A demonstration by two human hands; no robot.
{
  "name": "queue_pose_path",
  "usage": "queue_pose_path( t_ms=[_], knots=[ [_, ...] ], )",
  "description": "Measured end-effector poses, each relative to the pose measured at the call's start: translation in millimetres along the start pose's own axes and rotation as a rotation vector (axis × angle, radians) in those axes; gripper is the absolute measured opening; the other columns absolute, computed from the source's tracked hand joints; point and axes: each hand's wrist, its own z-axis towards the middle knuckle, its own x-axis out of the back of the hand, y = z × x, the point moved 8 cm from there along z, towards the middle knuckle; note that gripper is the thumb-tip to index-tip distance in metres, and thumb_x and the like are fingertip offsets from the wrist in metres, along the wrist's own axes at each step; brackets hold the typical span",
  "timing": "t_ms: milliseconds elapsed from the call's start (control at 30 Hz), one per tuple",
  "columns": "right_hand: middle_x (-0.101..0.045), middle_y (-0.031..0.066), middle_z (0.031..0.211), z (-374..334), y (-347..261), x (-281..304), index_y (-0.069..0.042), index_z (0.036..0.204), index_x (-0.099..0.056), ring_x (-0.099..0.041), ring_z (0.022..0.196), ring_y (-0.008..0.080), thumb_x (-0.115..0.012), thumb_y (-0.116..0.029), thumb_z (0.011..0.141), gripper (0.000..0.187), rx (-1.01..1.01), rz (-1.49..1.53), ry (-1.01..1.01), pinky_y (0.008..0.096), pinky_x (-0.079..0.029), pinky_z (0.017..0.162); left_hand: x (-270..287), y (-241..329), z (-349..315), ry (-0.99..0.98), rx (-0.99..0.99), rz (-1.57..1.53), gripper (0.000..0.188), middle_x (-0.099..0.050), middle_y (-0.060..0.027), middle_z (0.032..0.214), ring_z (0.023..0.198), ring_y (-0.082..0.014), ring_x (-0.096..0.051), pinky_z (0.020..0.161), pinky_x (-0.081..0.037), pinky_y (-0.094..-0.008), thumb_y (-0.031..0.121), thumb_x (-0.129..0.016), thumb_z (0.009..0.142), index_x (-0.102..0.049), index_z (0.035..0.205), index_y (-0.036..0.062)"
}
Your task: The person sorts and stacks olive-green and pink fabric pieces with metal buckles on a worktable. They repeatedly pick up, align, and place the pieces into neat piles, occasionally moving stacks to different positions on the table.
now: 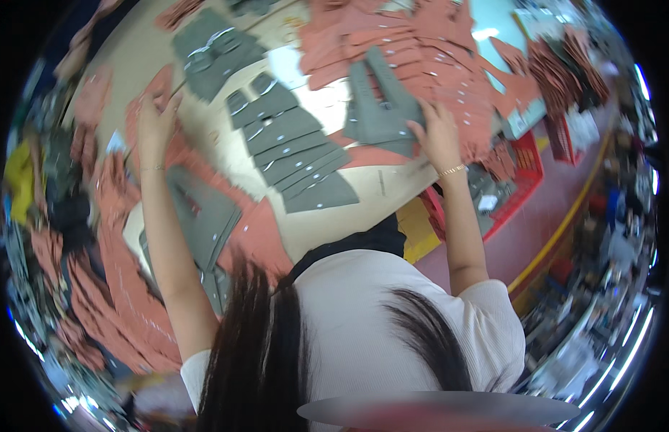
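Note:
My left hand (157, 121) reaches over a coral fabric piece (159, 81) at the left of the table. Its thumb and fingers look apart, with coral cloth showing between them; blur hides the fingertips. My right hand (440, 135) is at the right edge of a grey-green fabric piece (392, 115) that has a long slot cut in it. That thumb and its fingers are spread beside the cloth. Between my hands, overlapping grey-green fabric pieces (287, 142) with small white labels lie fanned in a row.
Coral fabric stacks (449, 79) cover the far right of the table (377, 189). Another grey-green stack (215, 54) lies at the far left. More grey-green pieces (208, 216) rest under my left forearm. A red crate (525, 176) stands on the floor beyond my right arm.

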Motion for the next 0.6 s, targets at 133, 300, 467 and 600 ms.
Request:
queue_pose_path(
  t_ms=[133,300,467,600],
  knots=[
    [-0.058,0.0152,0.114,-2.8,-13.4,1.5,-0.008,0.124,-0.056,-0.056,0.103,0.0359,-0.074,-0.021,0.077,0.052,0.084,-0.084,0.083,0.0444,-0.045,0.088,55.0,-41.5,-85.1,0.014,0.059,-0.266,0.048,-0.066,-0.0141,0.090,0.076,-0.0197,-0.063,0.069,-0.050,-0.0325,0.032,-0.070,0.084,-0.062,0.115,-0.0032],
    [-0.057,0.0197,0.105,-3.6,-23.2,6.7,-0.002,0.114,-0.054,-0.055,0.097,0.0398,-0.075,-0.020,0.077,0.046,0.107,-0.126,0.096,0.0473,-0.044,0.084,72.9,-92.9,-194.6,0.005,0.302,-0.296,0.043,-0.065,-0.0117,0.083,0.072,-0.0174,-0.062,0.066,-0.051,-0.0314,0.027,-0.071,0.083,-0.064,0.111,-0.0044],
    [-0.056,0.0210,0.102,-2.8,-27.7,5.3,-0.001,0.110,-0.051,-0.056,0.093,0.0419,-0.075,-0.020,0.078,0.045,0.106,-0.149,0.111,0.0480,-0.045,0.079,51.2,-89.5,-266.6,0.011,0.428,-0.257,0.047,-0.062,-0.0145,0.087,0.078,-0.0239,-0.062,0.071,-0.050,-0.0344,0.024,-0.076,0.078,-0.064,0.112,-0.0055],
    [-0.057,0.0203,0.105,-4.5,-22.6,0.4,-0.001,0.115,-0.052,-0.057,0.095,0.0406,-0.074,-0.020,0.079,0.046,0.096,-0.183,0.092,0.0472,-0.047,0.080,37.6,-63.8,-285.1,0.004,0.370,-0.116,0.054,-0.060,-0.0187,0.097,0.091,-0.0319,-0.060,0.079,-0.049,-0.0391,0.026,-0.078,0.076,-0.061,0.117,-0.0048]
  ],
)
